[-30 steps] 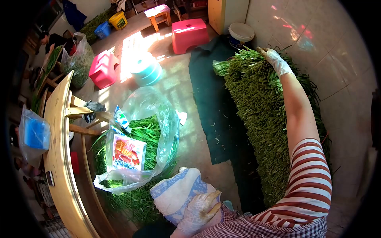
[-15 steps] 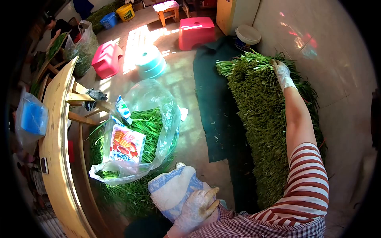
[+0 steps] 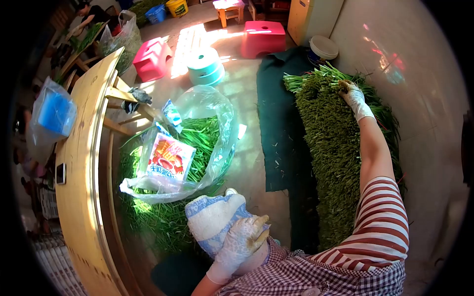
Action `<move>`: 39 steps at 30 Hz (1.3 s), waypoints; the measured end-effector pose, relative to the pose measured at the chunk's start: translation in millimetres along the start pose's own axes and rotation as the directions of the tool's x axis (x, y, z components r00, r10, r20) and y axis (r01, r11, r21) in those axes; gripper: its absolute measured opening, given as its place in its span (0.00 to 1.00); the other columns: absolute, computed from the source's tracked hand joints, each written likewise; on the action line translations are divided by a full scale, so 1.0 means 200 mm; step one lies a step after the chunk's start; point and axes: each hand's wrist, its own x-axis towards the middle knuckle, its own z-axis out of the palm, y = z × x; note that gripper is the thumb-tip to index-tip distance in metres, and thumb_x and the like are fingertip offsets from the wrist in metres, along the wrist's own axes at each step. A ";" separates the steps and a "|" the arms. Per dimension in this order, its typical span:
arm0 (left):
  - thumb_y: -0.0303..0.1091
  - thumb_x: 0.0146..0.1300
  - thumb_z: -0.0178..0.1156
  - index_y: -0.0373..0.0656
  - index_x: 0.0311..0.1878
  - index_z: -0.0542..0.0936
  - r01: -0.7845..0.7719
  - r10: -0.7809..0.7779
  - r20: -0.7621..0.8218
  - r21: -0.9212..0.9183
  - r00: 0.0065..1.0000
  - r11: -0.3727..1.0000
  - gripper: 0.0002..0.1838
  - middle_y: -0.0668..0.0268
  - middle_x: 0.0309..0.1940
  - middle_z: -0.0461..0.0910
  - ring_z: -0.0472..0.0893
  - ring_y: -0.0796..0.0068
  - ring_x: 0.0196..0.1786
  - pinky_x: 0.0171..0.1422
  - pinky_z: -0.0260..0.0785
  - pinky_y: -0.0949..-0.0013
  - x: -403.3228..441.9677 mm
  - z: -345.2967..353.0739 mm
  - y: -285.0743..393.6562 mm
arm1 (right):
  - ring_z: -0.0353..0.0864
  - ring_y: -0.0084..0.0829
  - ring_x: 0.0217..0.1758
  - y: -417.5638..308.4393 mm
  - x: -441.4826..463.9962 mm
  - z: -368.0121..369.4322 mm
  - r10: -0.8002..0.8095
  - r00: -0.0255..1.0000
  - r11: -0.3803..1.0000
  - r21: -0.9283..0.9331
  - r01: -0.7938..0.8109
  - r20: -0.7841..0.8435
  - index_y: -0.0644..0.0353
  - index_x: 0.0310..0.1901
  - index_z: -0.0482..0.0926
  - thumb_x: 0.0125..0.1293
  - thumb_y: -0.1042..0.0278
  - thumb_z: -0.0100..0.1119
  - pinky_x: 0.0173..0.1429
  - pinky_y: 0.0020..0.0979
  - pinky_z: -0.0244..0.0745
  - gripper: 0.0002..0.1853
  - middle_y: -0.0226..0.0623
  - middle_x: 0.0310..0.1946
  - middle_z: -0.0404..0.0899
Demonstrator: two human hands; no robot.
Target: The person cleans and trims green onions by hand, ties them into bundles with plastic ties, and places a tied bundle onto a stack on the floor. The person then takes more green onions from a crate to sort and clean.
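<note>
My right hand [image 3: 354,98], in a thin pale glove, reaches forward to the far top of a long stack of green chives [image 3: 331,163]. Its fingers are curled over stalks there, the tips partly hidden. Cut ends of the stack face left, and loose leaves hang on the wall side. In another thin glove, with yellow-brown stains on the fingers, my left hand [image 3: 244,237] rests on my lap with fingers stretched and apart. Beside it lies a blue-and-white towel [image 3: 210,222]. Left of the towel, a clear plastic bag [image 3: 224,143] holds loose chives [image 3: 205,133] and a printed packet [image 3: 170,158].
A wooden table [image 3: 79,197] with a phone [image 3: 60,173] runs along the left. Pink stools [image 3: 152,59], a turquoise stool [image 3: 205,66] and a white-lidded bucket [image 3: 323,48] stand ahead. Dark green cloth [image 3: 274,148] lies beside the stack. Another person [image 3: 91,15] works at far left.
The view has turned slightly left, so most things sit further right in it. My right hand stays at the stack's far end, its fingers more curled. My left hand remains on my lap.
</note>
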 end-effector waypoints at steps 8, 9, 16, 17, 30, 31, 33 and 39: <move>0.31 0.55 0.64 0.41 0.50 0.78 -0.021 0.056 -0.236 0.150 0.970 0.988 0.18 0.61 0.45 0.79 0.79 0.63 0.48 0.57 0.69 0.60 -0.26 -0.09 -0.07 | 0.74 0.38 0.56 -0.70 -0.81 0.11 -0.473 0.609 0.804 -0.030 0.594 -0.637 0.50 0.57 0.73 0.46 0.84 0.63 0.59 0.56 0.67 0.33 0.34 0.49 0.76; 0.31 0.55 0.64 0.41 0.50 0.78 0.019 0.032 -0.291 0.168 0.956 0.986 0.18 0.62 0.45 0.79 0.79 0.63 0.49 0.57 0.69 0.61 -0.33 -0.11 -0.06 | 0.76 0.39 0.54 -0.81 -1.04 0.30 -0.440 0.671 0.713 0.222 0.665 -0.596 0.50 0.56 0.74 0.43 0.84 0.64 0.56 0.55 0.68 0.34 0.36 0.47 0.77; 0.25 0.50 0.67 0.41 0.53 0.78 0.404 -0.123 -0.668 0.284 0.734 0.869 0.23 0.59 0.49 0.78 0.77 0.55 0.52 0.59 0.70 0.58 -0.96 -0.26 0.11 | 0.73 0.49 0.58 -1.22 -2.41 0.85 -0.741 0.608 0.651 0.523 0.550 0.284 0.53 0.64 0.67 0.51 0.59 0.66 0.62 0.49 0.65 0.37 0.46 0.54 0.75; 0.27 0.51 0.67 0.42 0.54 0.77 0.488 -0.152 -0.718 0.287 0.679 0.825 0.24 0.58 0.51 0.77 0.76 0.54 0.55 0.61 0.68 0.57 -1.08 -0.28 0.14 | 0.74 0.50 0.56 -1.29 -2.42 0.80 -0.816 0.528 0.558 0.562 0.611 0.236 0.53 0.65 0.66 0.52 0.59 0.65 0.60 0.48 0.68 0.37 0.47 0.53 0.76; 0.43 0.53 0.67 0.42 0.58 0.73 0.892 0.280 -0.863 -0.450 -0.421 -0.048 0.29 0.50 0.62 0.66 0.67 0.43 0.62 0.61 0.65 0.45 -3.19 -0.06 0.38 | 0.73 0.31 0.59 -1.51 -2.04 0.68 -0.835 0.523 0.337 0.910 0.242 0.170 0.62 0.65 0.67 0.63 0.71 0.63 0.64 0.31 0.67 0.29 0.41 0.57 0.74; 0.43 0.54 0.67 0.41 0.55 0.75 0.879 0.326 -0.832 -0.477 -0.448 -0.009 0.28 0.51 0.60 0.67 0.69 0.44 0.59 0.58 0.67 0.44 -3.36 -0.01 0.36 | 0.72 0.31 0.60 -1.54 -2.06 0.64 -0.844 0.505 0.327 0.920 0.216 0.182 0.62 0.65 0.67 0.63 0.71 0.63 0.65 0.31 0.66 0.28 0.41 0.57 0.74; 0.40 0.53 0.69 0.39 0.51 0.77 0.802 0.385 -0.708 -0.563 -0.592 0.198 0.24 0.55 0.52 0.73 0.74 0.52 0.50 0.52 0.70 0.51 -3.67 0.15 0.35 | 0.72 0.31 0.61 -1.63 -2.13 0.57 -0.885 0.433 0.270 0.947 0.176 0.172 0.64 0.64 0.67 0.65 0.70 0.62 0.65 0.31 0.66 0.27 0.41 0.57 0.74; 0.34 0.60 0.67 0.37 0.44 0.73 0.287 0.340 0.103 -0.343 -0.935 0.894 0.16 0.64 0.35 0.76 0.77 0.74 0.34 0.34 0.75 0.69 -3.99 0.54 0.41 | 0.75 0.29 0.59 -2.03 -2.52 0.17 -0.942 0.292 0.209 0.970 0.124 0.166 0.66 0.64 0.68 0.65 0.67 0.63 0.62 0.28 0.70 0.27 0.39 0.57 0.75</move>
